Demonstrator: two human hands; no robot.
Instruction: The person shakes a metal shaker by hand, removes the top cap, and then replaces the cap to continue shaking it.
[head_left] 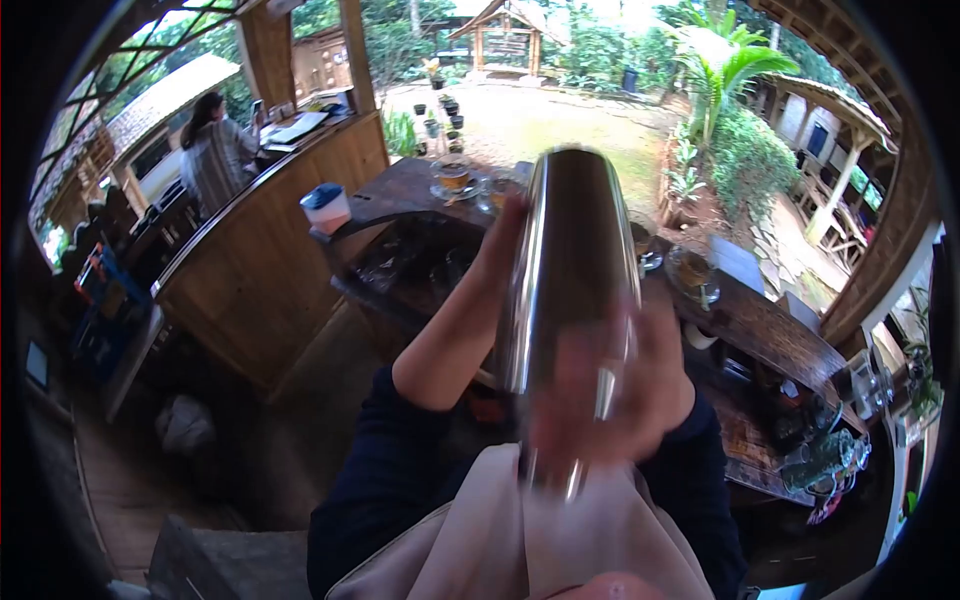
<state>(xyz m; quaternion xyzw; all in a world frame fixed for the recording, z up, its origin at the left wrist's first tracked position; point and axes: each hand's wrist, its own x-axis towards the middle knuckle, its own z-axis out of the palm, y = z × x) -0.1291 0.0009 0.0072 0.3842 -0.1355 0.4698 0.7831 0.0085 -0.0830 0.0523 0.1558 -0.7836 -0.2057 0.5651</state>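
A single camera worn on the head looks forward and steeply down through a fisheye lens, its round field ringed in black. It sits very close to the grip. The steel shaker (572, 260) fills the centre, clasped near its top by the left hand (508, 232) and lower down by the blurred right hand (612, 392). Beyond the grip runs the wooden counter (770, 330). Far to the left of the grip stands another person (212, 150), and above it, well off, lies the garden lawn (520, 120).
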